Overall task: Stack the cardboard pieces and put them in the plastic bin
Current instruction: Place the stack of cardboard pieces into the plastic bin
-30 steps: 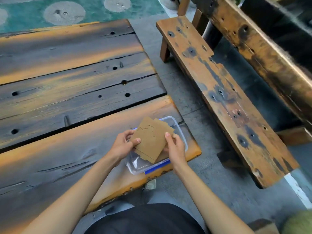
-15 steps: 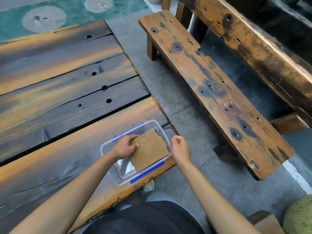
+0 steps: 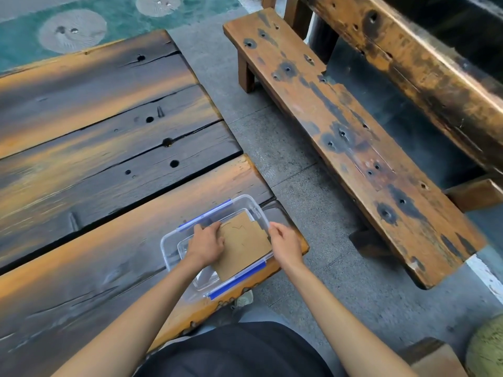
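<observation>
Left hand [image 3: 206, 244] presses the cardboard stack [image 3: 243, 244] into the plastic bin [image 3: 170, 238], lower centre of frame; right hand [image 3: 285, 244], loosely curled, touches the bin's rim. The bin sits at the counter [image 3: 95, 240] corner: an uneven push may tip it off.

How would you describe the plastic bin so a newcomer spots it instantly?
Start at the dark plank table and follow it to its near right corner. The plastic bin sits there under both hands, with the cardboard pieces in it. It is the only clear thing, with blue strips along its edges.
</observation>
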